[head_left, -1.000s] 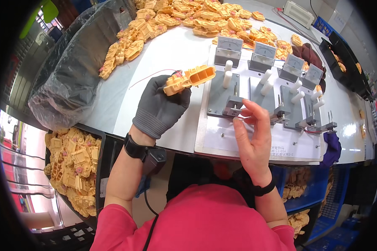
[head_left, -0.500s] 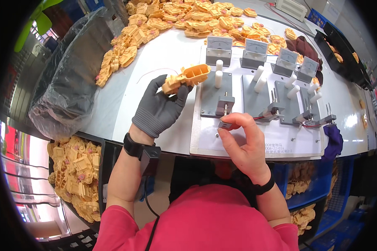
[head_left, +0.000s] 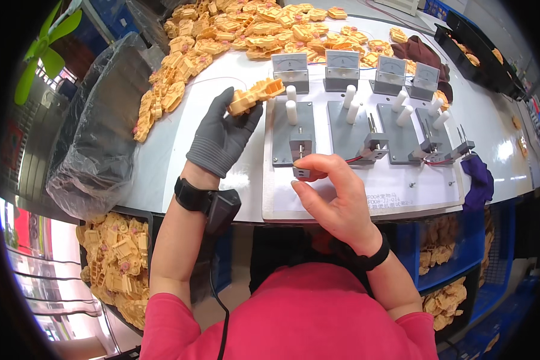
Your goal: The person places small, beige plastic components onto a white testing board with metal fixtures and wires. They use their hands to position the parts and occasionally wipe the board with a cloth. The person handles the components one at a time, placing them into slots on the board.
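Observation:
My left hand, in a dark grey glove, grips a yellow plastic housing with open compartments, raised above the table left of the test fixture. My bare right hand is at the front of the leftmost fixture station. Its index finger and thumb are bent round a small grey block with holes; the index tip touches it, and the thumb lies just below its lower edge. Metal pins join that block to a larger grey block on the grey base plate. Two white posts stand behind.
Several analogue meters line the fixture's back, with more stations to the right. Yellow housings are heaped at the back. A plastic-lined bin stands left, a black tray far right. A purple cloth hangs at the front edge.
The whole view has shifted, so the table sits further left. My left hand has tilted the housing slightly. My right thumb has eased a little away from the small block.

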